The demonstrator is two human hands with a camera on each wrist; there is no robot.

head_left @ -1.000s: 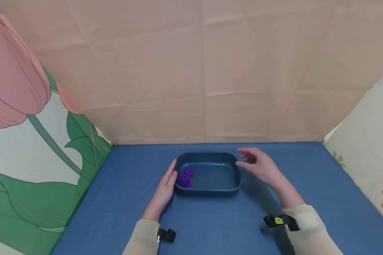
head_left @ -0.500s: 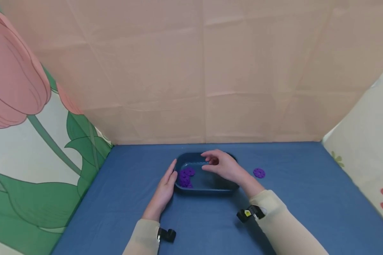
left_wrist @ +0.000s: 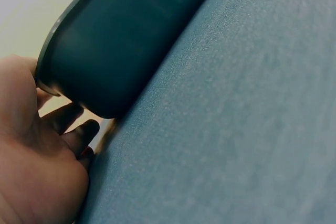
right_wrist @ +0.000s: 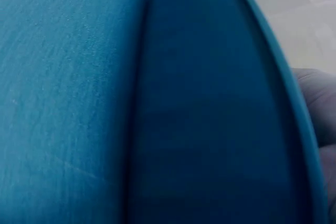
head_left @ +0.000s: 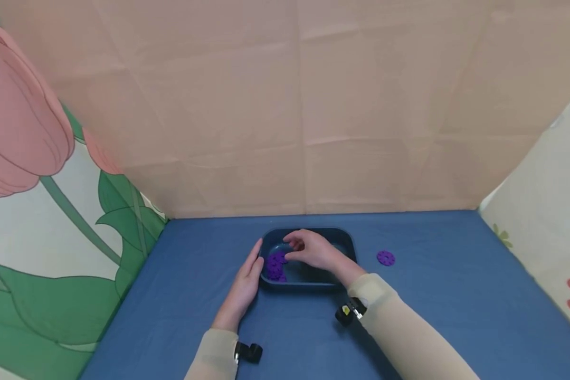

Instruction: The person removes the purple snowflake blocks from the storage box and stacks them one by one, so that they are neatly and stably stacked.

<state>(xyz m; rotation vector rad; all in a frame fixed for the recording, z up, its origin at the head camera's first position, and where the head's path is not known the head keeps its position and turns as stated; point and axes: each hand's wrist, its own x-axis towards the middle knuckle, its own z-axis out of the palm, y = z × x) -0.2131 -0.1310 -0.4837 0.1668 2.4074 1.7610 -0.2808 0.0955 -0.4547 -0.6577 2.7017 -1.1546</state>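
A dark blue rectangular tray (head_left: 349, 243) stands on the blue cloth in the head view. Several purple notched discs (head_left: 275, 266) lie heaped at its left end. My left hand (head_left: 242, 282) rests along the outside of the tray's left end; the left wrist view shows the thumb by the rim and the fingers (left_wrist: 81, 135) against the end wall. Over the inside of the tray is my right hand (head_left: 313, 250), its fingers loosely bent and its fingertips close to the discs. Nothing shows between them. In the right wrist view the tray wall hides most of this hand.
A single purple disc (head_left: 386, 258) lies flat on the blue cloth (head_left: 432, 295) to the right of the tray. Behind the table hangs a beige cloth (head_left: 304, 132). Printed panels with a tulip (head_left: 21, 111) and flowers stand at the sides.
My right hand has let go of a purple disc on the cloth at the right and moved left over the tray, towards the heap. The left hand has stayed at the tray's left end.
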